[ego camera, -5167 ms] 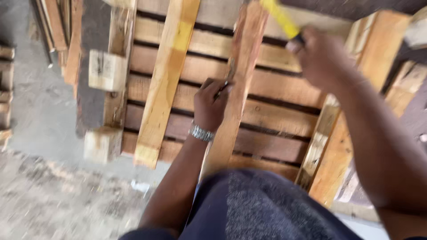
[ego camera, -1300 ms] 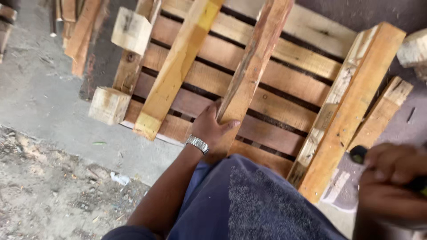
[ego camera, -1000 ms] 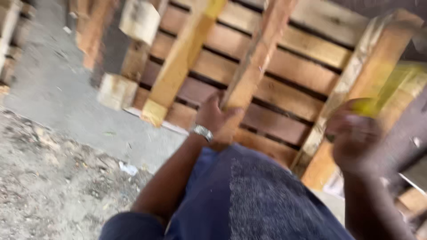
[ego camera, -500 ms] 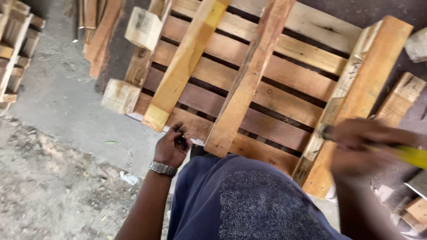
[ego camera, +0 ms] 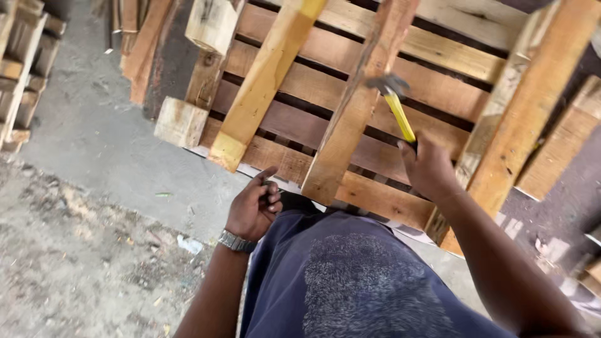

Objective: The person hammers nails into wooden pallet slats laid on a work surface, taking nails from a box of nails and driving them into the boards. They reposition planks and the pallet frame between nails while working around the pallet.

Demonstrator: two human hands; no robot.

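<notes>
Half a second ago your right hand point(ego camera: 429, 168) was sitting low at the edge of view with the hammer point(ego camera: 394, 103) pointing sideways — now you are raising it, fingers wrapped tight around the yellow handle, the steel head hovering just above the middle plank point(ego camera: 357, 106) of the pallet point(ego camera: 438, 47). Your left hand point(ego camera: 253, 206) is staying below that plank's near end, fingers curled loosely — whether it is pinching something small, you cannot tell.

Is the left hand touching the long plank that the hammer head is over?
Apart. The head view shows the left hand, fingers curled near the knee, with pallet boards showing between it and the near end of the long plank.
</notes>
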